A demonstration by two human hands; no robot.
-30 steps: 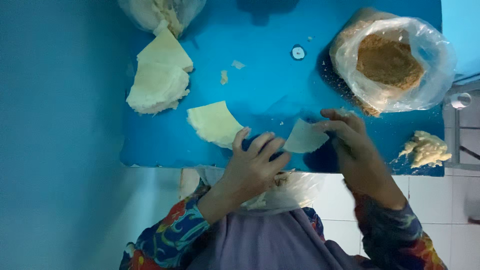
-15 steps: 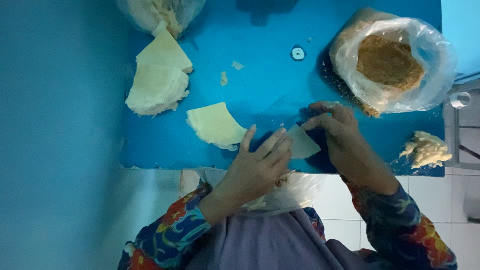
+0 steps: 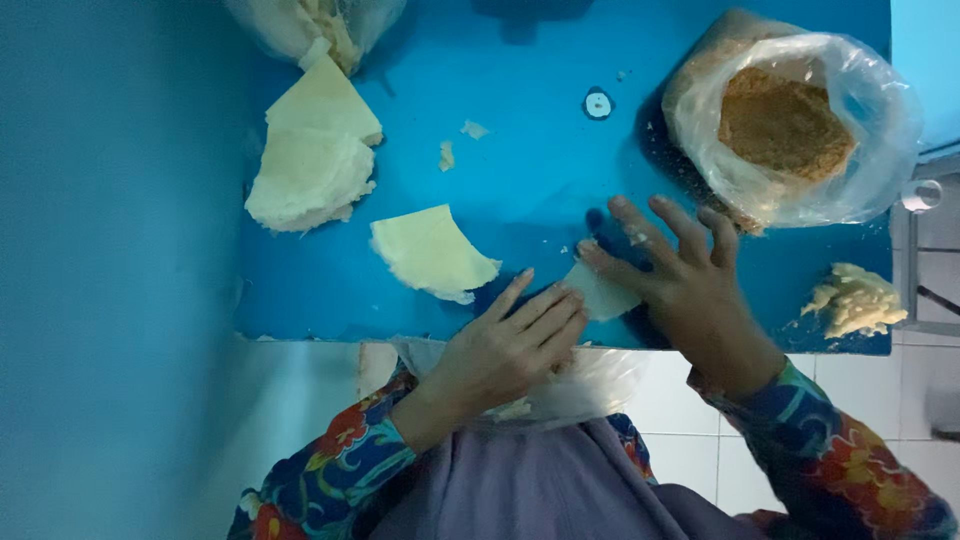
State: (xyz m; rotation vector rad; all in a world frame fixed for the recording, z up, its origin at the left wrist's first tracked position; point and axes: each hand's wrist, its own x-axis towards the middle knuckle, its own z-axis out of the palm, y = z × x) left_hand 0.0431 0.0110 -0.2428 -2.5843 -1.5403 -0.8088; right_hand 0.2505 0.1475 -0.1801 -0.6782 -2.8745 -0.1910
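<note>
- Left hand (image 3: 510, 345) and right hand (image 3: 690, 280), fingers spread flat, press one pale wrapper sheet (image 3: 600, 292) on the blue tabletop (image 3: 530, 160) near edge; neither grip clenched.
- Bag of brown filling (image 3: 790, 125) far right; wrapper stack (image 3: 310, 165) far left.

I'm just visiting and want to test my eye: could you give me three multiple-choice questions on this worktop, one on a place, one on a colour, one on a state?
1. Where is the bag of brown crumbs?
A. far right of the table
B. near left corner
C. on the floor

2. What colour is the table top?
A. red
B. blue
C. white

3. How does the right hand lie?
A. clenched in a fist
B. fingers spread on the table
C. lifted high

Answers: 1 A, it sits beyond the right hand. 2 B, the bare surface is blue. 3 B, the fingers fan out flat, with the thin pale wrapper between it and the left hand.
</note>
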